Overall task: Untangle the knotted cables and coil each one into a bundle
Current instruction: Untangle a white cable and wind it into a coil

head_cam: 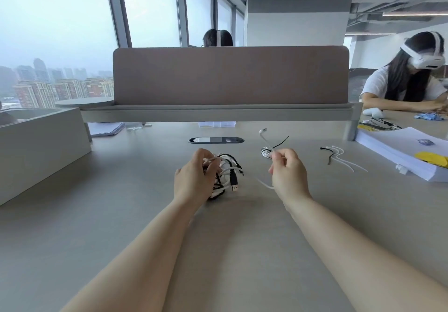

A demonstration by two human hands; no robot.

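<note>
A tangle of black and white cables (228, 173) lies on the grey table (230, 234), with a black USB plug sticking out at its right side. My left hand (194, 178) grips the left side of the tangle, fingers curled into the loops. My right hand (287, 171) is raised to the right of it and pinches a thin white cable (264, 139) whose plug end points up and away; a loose stretch trails down below the hand. A small coiled bundle (266, 152) lies just behind the right hand.
Loose black and white ties (339, 155) lie to the right. A paper stack (402, 151) sits at the right edge. A cable port (216, 140) is set in the table ahead, below a brown divider (230, 76). A person with a headset works at the far right.
</note>
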